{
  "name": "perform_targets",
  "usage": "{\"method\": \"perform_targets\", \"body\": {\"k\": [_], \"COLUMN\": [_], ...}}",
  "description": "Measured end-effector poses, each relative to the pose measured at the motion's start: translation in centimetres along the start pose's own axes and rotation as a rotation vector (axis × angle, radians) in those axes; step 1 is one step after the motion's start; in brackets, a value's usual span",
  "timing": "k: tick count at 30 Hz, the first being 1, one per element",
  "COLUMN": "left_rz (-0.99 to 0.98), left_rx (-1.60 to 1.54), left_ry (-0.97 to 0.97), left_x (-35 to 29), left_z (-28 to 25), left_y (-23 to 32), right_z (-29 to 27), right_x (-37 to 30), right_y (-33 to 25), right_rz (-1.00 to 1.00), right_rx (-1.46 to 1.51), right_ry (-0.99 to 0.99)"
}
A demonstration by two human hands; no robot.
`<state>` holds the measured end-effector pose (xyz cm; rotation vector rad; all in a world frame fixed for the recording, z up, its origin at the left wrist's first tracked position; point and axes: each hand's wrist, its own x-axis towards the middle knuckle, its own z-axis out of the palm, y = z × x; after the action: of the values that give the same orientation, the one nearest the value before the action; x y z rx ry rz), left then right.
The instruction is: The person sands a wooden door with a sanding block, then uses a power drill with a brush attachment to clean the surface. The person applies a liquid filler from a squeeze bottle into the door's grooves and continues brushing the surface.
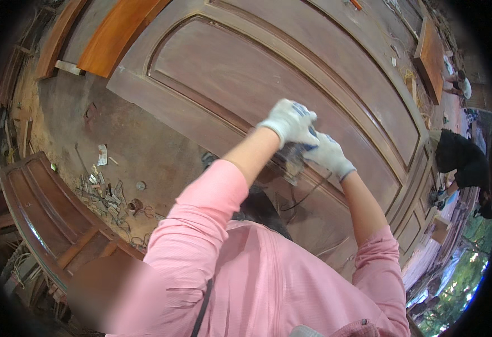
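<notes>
Both my hands wear white gloves and meet over the near edge of a large brown wooden door with raised mouldings and panels. My left hand is closed around the top of a dusty power sander, with bits of blue showing by the fingers. Just to the right, my right hand grips the same tool from its other side. A dark cord hangs from it toward me. The gloves hide most of the tool, and its underside cannot be seen.
Glossy orange-brown boards lie at the upper left. A curved brown door panel rests at the left, near wood scraps on the floor. At the right, a person in dark clothing bends by the door's far end; another orange panel stands beyond.
</notes>
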<state>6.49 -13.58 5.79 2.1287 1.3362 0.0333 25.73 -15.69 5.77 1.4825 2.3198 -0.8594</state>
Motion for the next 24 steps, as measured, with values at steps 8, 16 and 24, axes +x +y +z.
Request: {"method": "perform_targets", "body": {"k": [8,16,24], "left_rz": [-0.072,-0.229,-0.243], "left_rx": [-0.017,0.04,0.032], "left_ry": [0.035,0.22,0.24], "left_x": [-2.7,-8.4,-9.8], "left_z": [-4.1,-11.4,-13.5], "left_y": [-8.8,-24.9,-30.5], "right_z": [0.4,0.5,-0.6], "right_x": [7.8,21.1,24.0], "right_y": [-6.4,-22.2,-27.3], "right_rz": [-0.012,-0.102,-0.038], "right_rx": [-0.033,0.008,0.009], "right_ry": [-0.001,0.012,-0.019]}}
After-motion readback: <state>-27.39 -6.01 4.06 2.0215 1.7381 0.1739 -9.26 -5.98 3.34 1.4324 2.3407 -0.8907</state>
